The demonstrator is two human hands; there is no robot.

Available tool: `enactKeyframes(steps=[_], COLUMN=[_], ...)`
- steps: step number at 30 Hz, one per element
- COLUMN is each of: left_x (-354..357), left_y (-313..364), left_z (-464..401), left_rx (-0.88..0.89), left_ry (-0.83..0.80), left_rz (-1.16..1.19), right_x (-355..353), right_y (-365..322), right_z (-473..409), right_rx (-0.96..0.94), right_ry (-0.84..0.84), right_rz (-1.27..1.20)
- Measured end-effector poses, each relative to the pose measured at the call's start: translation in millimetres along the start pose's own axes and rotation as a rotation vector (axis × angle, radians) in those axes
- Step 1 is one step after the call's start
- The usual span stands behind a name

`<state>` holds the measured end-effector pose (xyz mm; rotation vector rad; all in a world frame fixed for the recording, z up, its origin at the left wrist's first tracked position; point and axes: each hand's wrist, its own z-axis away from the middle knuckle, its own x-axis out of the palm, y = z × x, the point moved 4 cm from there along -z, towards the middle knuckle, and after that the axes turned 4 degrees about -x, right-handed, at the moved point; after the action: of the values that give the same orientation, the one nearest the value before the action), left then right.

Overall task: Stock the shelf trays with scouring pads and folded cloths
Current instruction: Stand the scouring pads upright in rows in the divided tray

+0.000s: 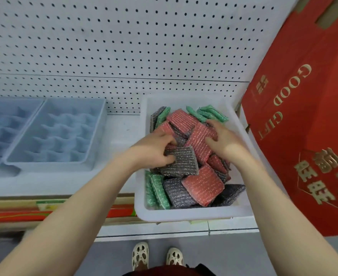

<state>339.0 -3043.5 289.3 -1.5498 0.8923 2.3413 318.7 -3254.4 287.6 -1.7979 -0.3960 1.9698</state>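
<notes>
Here, grey scouring pad (179, 162) pinched in left hand (154, 150) grip, lying flat atop the heap, long axis running left-right, likely lifted for sorting. Right hand (223, 139) beyond that grip, fingers spread, pressing red pads (196, 126) down. All inside white tray (184, 215) on shelf (124, 124); blue divider trays (56, 134) leftward.

One white tray (194, 215) – two blue divider trays (54, 134) – two hands.
</notes>
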Motion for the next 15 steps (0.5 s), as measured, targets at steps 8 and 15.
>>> enactKeyframes(steps=[8, 15], left_x=[13.4, 1.6], left_y=[0.0, 10.6], left_z=[-9.9, -17.5], left_rx=[-0.013, -0.086], left_ry=[-0.235, 0.197], left_rz=[0.006, -0.109], right_x=[-15.2, -33.3], right_y=[12.3, 8.6], right_z=[-11.3, -4.2], right_rx=[0.047, -0.084], right_ry=[0.164, 0.344], right_rz=[-0.121, -0.319])
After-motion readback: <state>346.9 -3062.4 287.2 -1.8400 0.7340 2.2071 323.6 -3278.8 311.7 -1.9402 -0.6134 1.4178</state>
